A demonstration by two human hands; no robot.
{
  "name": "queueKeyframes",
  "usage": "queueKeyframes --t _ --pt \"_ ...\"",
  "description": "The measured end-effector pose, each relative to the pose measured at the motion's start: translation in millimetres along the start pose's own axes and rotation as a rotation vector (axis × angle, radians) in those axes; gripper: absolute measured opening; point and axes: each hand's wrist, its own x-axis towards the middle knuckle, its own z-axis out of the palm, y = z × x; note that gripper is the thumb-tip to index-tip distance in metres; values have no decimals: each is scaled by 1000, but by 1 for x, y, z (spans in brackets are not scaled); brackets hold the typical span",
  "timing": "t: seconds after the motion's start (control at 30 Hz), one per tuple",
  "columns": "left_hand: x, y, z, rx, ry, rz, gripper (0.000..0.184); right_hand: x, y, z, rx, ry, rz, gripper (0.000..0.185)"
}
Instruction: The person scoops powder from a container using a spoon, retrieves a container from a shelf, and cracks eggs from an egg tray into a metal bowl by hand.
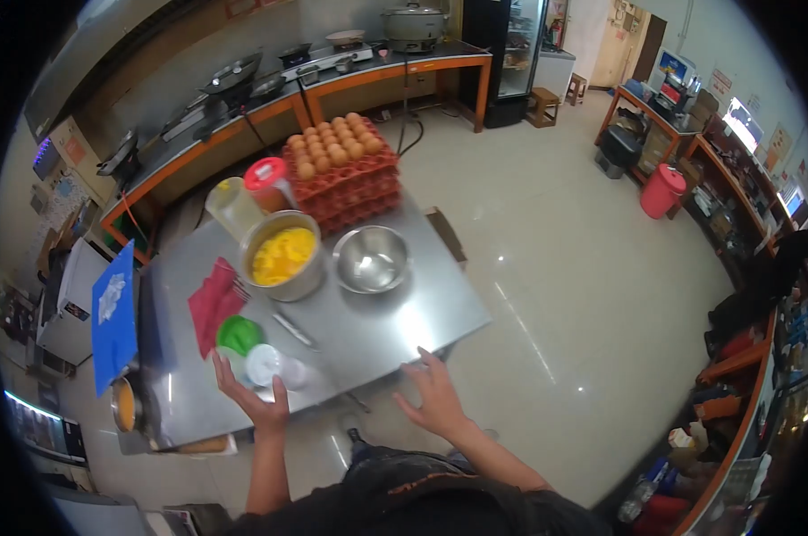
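Observation:
My left hand (254,400) is held over the near edge of the steel table (422,313), fingers spread and nothing in it. Close to its fingers are a white round container (264,364), partly blurred, and a green bowl (239,333). My right hand (436,397) hovers by the table's front edge, also open with its fingers apart. Between the hands and the pot lies a long metal utensil (294,330), its kind unclear. The metal pot (281,288) holds yellow egg yolks (283,254). To its right sits a steel bowl (371,259).
Stacked red trays (350,198) carry brown eggs (332,143) at the table's back. Beside them are a red-lidded container (268,179) and a pale jug (232,207). A red cloth (209,304) lies left; a blue board (115,313) stands at the left edge.

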Motion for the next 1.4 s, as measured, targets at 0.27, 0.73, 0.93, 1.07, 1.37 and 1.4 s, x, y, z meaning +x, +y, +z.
queueKeyframes --t 0.27,0.73,0.93,1.07,1.37,1.4 --pt "-13 256 157 -442 -418 89 66 -118 132 -226 -196 348 377 39" --pt "1 364 386 -476 -741 -28 54 13 319 -314 -79 213 464 32" --pt "72 353 452 -354 -789 -110 49 124 429 -342 -210 -49 325 35" --pt "92 327 477 -189 -652 -189 43 190 498 -349 -259 -247 292 39" --pt "88 306 533 163 -542 -707 35 487 503 -237 101 -609 -256 56" --pt "91 311 536 203 -537 -779 34 524 475 -223 146 -652 -399 53"
